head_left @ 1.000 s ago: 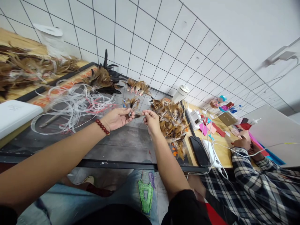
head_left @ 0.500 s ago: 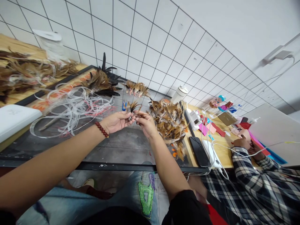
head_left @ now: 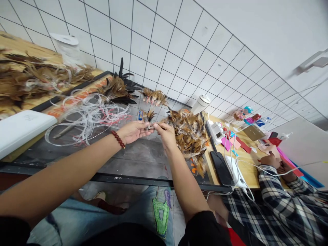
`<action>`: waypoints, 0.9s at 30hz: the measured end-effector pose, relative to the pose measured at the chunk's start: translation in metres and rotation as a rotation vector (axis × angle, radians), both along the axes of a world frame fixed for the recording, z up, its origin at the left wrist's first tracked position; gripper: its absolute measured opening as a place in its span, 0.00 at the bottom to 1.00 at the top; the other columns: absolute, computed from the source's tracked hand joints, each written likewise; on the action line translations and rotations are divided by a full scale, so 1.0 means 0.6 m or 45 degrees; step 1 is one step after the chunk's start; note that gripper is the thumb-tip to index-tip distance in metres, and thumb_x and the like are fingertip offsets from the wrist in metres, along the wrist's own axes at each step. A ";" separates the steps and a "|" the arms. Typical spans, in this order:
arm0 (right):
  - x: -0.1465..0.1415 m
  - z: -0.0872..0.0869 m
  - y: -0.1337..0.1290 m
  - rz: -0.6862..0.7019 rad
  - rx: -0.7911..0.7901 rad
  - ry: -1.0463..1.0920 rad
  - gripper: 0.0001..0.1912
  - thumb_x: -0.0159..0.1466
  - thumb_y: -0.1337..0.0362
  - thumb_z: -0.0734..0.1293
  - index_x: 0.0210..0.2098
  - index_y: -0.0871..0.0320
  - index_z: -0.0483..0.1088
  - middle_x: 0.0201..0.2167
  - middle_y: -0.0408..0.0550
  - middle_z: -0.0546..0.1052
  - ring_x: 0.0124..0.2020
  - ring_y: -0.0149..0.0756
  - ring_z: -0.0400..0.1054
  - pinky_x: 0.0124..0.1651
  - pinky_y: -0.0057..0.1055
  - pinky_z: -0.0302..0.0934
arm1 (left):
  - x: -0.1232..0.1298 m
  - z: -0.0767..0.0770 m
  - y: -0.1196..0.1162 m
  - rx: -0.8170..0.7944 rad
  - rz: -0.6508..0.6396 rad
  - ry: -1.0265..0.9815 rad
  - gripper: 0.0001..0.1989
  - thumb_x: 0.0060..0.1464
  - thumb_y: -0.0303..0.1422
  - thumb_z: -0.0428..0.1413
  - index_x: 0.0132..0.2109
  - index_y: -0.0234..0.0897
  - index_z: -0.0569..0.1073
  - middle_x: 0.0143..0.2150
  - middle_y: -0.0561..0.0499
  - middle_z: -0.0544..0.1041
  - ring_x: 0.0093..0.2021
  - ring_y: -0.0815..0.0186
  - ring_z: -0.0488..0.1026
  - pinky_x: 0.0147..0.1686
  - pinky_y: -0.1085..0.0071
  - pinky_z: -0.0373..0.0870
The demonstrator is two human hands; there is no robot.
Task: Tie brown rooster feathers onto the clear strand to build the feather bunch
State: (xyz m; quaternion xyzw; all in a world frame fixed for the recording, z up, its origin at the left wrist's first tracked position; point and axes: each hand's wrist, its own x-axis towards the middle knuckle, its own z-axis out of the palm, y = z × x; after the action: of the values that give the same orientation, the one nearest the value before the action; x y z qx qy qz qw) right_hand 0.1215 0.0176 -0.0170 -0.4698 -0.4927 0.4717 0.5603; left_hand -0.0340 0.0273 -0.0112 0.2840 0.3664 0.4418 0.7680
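Observation:
My left hand [head_left: 135,132], with a red bead bracelet at the wrist, pinches a small feather bunch [head_left: 148,117] whose dark tips point up. Just right of it, my right hand [head_left: 166,134] has thumb and fingers closed on a brown feather [head_left: 162,121] beside the bunch. The fingertips of both hands nearly meet above the dark table. A large heap of brown feathers [head_left: 191,131] lies to the right of my right hand. Behind my hands, a row of small feather bunches [head_left: 155,97] lies near the wall.
Tangled clear strips [head_left: 89,116] and a black-and-brown feather bundle [head_left: 118,87] lie left. A white box [head_left: 25,131] sits at the left edge. At right are a white bottle [head_left: 201,104], a black phone [head_left: 221,167], cables, coloured pieces and a person's hands [head_left: 271,160].
The view has shifted, so most things appear slightly further right. My right fingers have moved in closer to the bunch in my left hand.

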 end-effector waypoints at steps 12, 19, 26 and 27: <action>-0.004 -0.009 0.003 -0.062 0.061 -0.037 0.12 0.45 0.58 0.76 0.25 0.58 0.75 0.25 0.42 0.77 0.30 0.31 0.69 0.37 0.29 0.65 | -0.004 -0.015 0.004 0.128 -0.222 0.075 0.03 0.49 0.21 0.63 0.29 0.27 0.77 0.24 0.46 0.76 0.24 0.72 0.73 0.27 0.78 0.73; 0.007 -0.004 0.009 -0.128 0.073 0.097 0.14 0.48 0.57 0.74 0.29 0.59 0.74 0.21 0.39 0.73 0.21 0.25 0.60 0.28 0.26 0.58 | 0.000 -0.014 -0.005 0.173 -0.351 0.114 0.03 0.47 0.24 0.65 0.30 0.28 0.78 0.25 0.45 0.76 0.24 0.70 0.73 0.25 0.76 0.73; 0.029 -0.008 0.015 -0.376 0.176 -0.068 0.15 0.53 0.56 0.71 0.37 0.59 0.73 0.26 0.41 0.71 0.26 0.27 0.60 0.32 0.26 0.60 | 0.005 -0.010 -0.004 0.213 0.077 -0.058 0.03 0.53 0.26 0.62 0.34 0.28 0.78 0.40 0.39 0.80 0.41 0.64 0.78 0.45 0.68 0.74; 0.025 -0.007 0.009 -0.328 0.255 -0.191 0.14 0.53 0.57 0.71 0.36 0.58 0.73 0.27 0.42 0.71 0.28 0.28 0.61 0.34 0.27 0.60 | 0.006 -0.010 -0.003 0.205 0.099 -0.083 0.03 0.53 0.25 0.61 0.34 0.28 0.78 0.40 0.40 0.80 0.41 0.64 0.78 0.47 0.67 0.73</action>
State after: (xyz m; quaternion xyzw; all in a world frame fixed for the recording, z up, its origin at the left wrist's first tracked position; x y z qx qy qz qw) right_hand 0.1364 0.0230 -0.0213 -0.5046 -0.5133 0.3083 0.6219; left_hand -0.0305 0.0254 -0.0171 0.3158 0.3152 0.5085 0.7364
